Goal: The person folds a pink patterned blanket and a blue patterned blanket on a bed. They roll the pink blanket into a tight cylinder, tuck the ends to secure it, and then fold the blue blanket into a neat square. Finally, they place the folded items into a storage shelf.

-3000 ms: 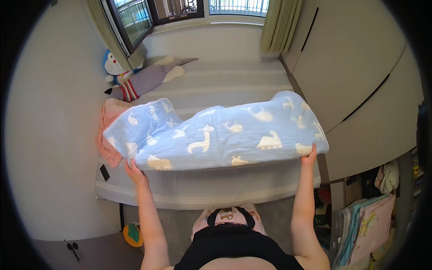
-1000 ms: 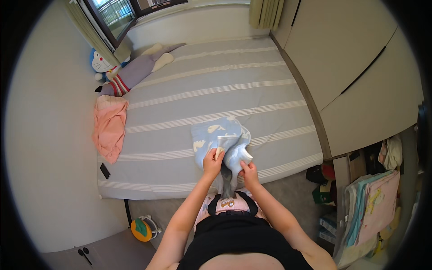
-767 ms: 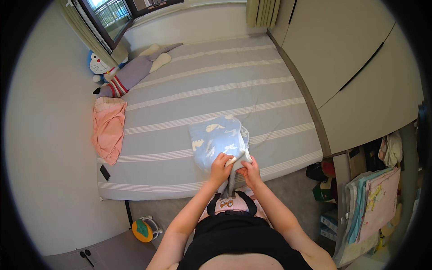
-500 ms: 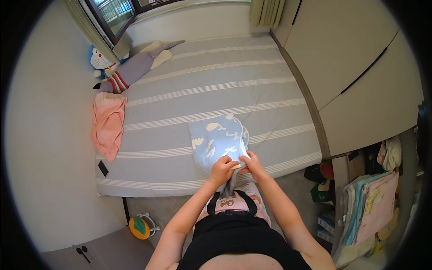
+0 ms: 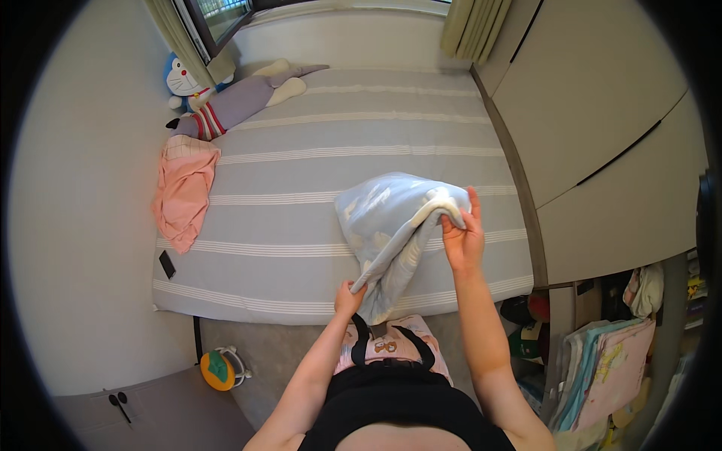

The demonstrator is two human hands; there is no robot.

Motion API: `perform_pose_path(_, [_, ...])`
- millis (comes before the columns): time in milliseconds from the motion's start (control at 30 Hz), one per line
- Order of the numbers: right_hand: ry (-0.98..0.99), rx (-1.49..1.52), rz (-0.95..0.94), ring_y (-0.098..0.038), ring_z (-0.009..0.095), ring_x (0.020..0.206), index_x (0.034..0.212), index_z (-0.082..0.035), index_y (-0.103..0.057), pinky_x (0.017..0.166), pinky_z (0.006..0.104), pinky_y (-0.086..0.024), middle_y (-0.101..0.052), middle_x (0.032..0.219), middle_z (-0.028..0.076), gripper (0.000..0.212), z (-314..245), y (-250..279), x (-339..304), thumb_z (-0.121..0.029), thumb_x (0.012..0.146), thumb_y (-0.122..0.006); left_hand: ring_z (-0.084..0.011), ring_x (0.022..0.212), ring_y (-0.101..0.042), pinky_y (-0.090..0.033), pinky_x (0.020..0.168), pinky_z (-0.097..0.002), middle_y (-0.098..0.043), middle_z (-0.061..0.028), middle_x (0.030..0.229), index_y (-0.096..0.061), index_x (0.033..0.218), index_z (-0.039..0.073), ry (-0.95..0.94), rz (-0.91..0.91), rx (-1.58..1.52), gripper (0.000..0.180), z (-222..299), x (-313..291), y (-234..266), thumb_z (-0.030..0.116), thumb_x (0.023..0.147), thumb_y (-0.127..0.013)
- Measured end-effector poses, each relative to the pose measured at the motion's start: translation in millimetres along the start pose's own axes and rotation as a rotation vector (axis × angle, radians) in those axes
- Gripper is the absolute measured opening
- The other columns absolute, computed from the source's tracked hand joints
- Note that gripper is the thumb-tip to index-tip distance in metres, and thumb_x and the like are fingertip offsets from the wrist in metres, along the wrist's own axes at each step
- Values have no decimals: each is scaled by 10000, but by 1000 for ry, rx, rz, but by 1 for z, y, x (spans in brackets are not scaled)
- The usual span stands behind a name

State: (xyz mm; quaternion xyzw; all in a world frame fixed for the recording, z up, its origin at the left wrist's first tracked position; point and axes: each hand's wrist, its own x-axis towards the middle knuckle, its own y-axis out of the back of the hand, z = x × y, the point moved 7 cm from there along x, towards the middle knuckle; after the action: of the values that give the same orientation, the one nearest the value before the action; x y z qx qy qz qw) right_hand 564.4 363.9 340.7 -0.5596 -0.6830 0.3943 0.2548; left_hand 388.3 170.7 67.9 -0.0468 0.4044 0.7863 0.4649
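A light blue cloth (image 5: 387, 207) with pale animal shapes is stretched between my hands over the bed's near part. Its greyish underside folds outward on the right, and its lower end hangs at the bed's front edge. I cannot tell what kind of cloth article it is. My left hand (image 5: 348, 298) is closed on its edge low down, close to my body. Farther off and to the right, my right hand (image 5: 465, 239) grips the raised corner between thumb and fingers, one finger stretched out along it.
The striped grey bed (image 5: 301, 177) spans the middle. On its left lie a pink cloth (image 5: 184, 195), a black phone (image 5: 167, 264), a long purple plush toy (image 5: 244, 101) and a blue plush (image 5: 180, 79). Cabinets (image 5: 602, 113) and folded cloths (image 5: 609, 368) stand right; a yellow-green object (image 5: 218, 370) sits on the floor.
My right hand has moved up and to the right, lifting and spreading the cloth's corner. My left hand has drawn slightly down and left. The cloth lay flatter before.
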Motion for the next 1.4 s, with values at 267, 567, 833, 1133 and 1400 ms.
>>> perform_pose_path(267, [142, -227, 377, -537, 219, 835, 1038, -93, -501, 670, 331, -474, -508, 980, 96, 305, -64, 126, 20, -43, 743, -441, -172, 750, -542, -442, 656, -336, -606, -105, 829, -568, 893, 12, -75, 413, -700, 161, -3, 78, 132, 135, 792, -551])
perform_pose_path(567, [-625, -849, 676, -440, 175, 353, 720, -100, -534, 294, 274, -345, -480, 521, 68, 79, -53, 366, -86, -163, 711, -486, -264, 691, -603, -494, 599, -344, -628, -138, 784, -629, 904, 71, -397, -577, 632, 332, -39, 35, 116, 79, 573, -654])
perform_pose_path(833, [-788, -1185, 533, -511, 219, 461, 896, -52, -516, 357, 320, -459, -532, 734, 107, 180, -20, 408, -22, -201, 799, -486, -318, 800, -588, -476, 695, -415, -616, -145, 857, -636, 816, 101, -285, -26, 670, 187, 40, 124, 139, 120, 632, -605])
perform_pose_path(1133, [622, -1033, 167, -385, 85, 604, 617, -58, -455, 561, 221, -334, -421, 627, -9, 104, -161, 92, 113, -56, 706, -399, -279, 814, -537, -443, 670, -328, -515, -80, 925, -588, 832, 108, -859, 947, 59, 272, 266, 26, 328, -48, 636, -483])
perform_pose_path(1400, [390, -1199, 153, -374, 71, 599, 626, -60, -474, 547, 204, -313, -407, 617, -31, 115, -90, 158, 71, -56, 723, -412, -231, 859, -519, -433, 728, -268, -522, -93, 965, -645, 823, 77, -734, 758, -148, 407, 137, 15, 289, -135, 563, -416])
